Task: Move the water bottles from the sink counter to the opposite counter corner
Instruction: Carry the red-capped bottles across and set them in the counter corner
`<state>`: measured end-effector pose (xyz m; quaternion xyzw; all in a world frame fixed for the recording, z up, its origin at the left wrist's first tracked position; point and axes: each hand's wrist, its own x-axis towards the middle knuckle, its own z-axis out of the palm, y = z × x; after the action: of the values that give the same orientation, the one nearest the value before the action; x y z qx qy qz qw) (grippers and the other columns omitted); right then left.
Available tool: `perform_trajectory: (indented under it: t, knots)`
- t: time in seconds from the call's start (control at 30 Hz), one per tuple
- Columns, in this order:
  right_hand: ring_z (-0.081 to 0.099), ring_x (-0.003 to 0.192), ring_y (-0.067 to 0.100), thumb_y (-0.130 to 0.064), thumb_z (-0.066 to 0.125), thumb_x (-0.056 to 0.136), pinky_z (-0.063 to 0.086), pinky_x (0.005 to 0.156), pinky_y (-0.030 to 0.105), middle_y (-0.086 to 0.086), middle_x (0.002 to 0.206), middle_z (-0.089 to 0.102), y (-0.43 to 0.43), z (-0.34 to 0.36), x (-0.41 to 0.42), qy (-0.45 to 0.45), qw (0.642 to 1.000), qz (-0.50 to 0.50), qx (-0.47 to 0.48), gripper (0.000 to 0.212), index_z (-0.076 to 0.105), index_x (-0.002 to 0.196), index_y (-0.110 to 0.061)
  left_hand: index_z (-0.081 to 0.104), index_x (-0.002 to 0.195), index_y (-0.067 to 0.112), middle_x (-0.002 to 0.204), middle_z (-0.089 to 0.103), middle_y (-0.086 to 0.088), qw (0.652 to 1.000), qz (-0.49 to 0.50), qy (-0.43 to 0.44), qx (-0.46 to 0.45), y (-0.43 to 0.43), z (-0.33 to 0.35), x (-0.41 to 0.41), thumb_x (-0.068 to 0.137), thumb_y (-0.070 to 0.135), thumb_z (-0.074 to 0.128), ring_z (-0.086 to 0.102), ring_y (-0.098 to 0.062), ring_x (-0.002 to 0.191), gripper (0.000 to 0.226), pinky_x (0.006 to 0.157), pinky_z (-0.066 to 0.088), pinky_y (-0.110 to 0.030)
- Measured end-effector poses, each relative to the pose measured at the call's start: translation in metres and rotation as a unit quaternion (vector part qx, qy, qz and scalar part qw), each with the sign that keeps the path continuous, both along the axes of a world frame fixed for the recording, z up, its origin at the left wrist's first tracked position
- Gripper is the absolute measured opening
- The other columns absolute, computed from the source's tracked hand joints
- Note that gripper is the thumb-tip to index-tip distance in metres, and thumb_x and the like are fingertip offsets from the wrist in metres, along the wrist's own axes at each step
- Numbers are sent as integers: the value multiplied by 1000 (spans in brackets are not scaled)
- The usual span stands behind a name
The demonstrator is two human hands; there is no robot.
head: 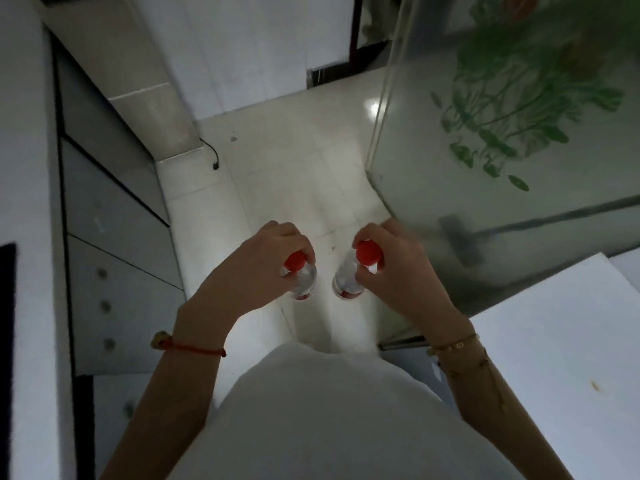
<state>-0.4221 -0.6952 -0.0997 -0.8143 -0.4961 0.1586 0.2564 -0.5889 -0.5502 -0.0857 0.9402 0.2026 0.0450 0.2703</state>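
While grey drawers (114, 216) line the left edge, the left hand (258, 259) grips a red-capped bottle (301, 278) by its neck, hanging over the tiled floor (294, 174). Just beside it, the right hand (398, 268) holds a second bottle (349, 275) likewise. A glass door (502, 150) with green leaf print stands rightmost.

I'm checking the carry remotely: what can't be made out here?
Head view only:
- Left bottle: neck hidden by the left hand; label foreshortened.
- Right bottle: neck covered by the right hand.
- Water levels: unclear.
- Either counter's top: mostly cut off by the frame edges.
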Motion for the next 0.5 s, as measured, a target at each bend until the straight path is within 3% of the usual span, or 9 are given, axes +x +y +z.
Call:
perform_trajectory:
  t: [0.17, 0.3, 0.5]
  knots:
    - [52, 80, 12, -20, 75, 72, 43, 70, 15, -3, 98, 51, 61, 1, -6, -5, 999, 41, 11, 34, 56, 99, -23, 68, 96, 21, 99, 63, 5, 999, 45, 1, -1, 46, 1, -23, 73, 6, 69, 53, -15, 88, 27, 76, 51, -36]
    - [51, 80, 11, -19, 77, 72, 33, 66, 6, 0, 99, 53, 108, 1, -9, -2, 997, 80, 8, 35, 57, 101, -18, 68, 99, 20, 100, 64, 4, 996, 93, -1, 1, 80, 1, -39, 74, 11, 70, 53, -14, 88, 26, 77, 49, -31]
    - [53, 83, 13, -17, 76, 71, 40, 72, 11, 2, 101, 54, 183, 0, -8, 12, 991, 134, 7, 36, 58, 103, -17, 67, 99, 20, 101, 63, 4, 989, 147, -1, -11, 133, -3, -50, 75, 11, 70, 53, -13, 90, 26, 78, 48, -27]
